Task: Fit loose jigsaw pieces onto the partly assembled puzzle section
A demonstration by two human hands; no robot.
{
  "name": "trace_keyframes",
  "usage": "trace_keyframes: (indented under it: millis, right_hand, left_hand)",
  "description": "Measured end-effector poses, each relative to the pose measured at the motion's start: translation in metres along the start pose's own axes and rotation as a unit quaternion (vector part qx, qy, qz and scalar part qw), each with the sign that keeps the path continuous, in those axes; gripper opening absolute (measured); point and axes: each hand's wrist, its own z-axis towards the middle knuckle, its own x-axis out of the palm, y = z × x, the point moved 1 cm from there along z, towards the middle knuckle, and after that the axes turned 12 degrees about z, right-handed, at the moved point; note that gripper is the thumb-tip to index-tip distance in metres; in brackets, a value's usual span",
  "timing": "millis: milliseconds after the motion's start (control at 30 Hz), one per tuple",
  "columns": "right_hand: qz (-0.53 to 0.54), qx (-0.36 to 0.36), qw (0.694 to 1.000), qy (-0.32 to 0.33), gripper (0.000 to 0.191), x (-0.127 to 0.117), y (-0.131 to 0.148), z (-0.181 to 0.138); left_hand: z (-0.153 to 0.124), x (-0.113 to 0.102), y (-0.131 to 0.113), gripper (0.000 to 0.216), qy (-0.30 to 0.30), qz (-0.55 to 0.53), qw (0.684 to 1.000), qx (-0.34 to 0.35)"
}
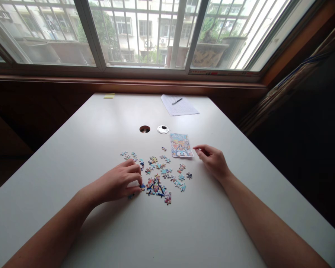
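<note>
Several small colourful puzzle pieces (159,169) lie scattered on a white table (100,123). A joined cluster of pieces (156,187) sits near the front of the scatter. My left hand (120,183) rests on the table with its fingers curled, the fingertips touching pieces at the left edge of that cluster. My right hand (212,159) lies to the right, fingers loosely curled, its fingertips close to the lower right corner of a printed picture card (180,145). Whether it pinches anything is too small to make out.
A cable hole (144,129) and its round metal cover (163,129) lie behind the card. Farther back are a sheet of paper (181,108) with a pen (177,101) and a yellow sticky note (109,96). A window spans the back; dark furniture stands at right.
</note>
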Motion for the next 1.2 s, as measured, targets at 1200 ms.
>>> trace_keyframes:
  millis: [1200]
  right_hand:
    - [0.007, 0.007, 1.0, 0.001, 0.027, 0.0001, 0.0053, 0.0]
  left_hand:
    - [0.0012, -0.0018, -0.0021, 0.007, 0.007, 0.005, 1.0, 0.007]
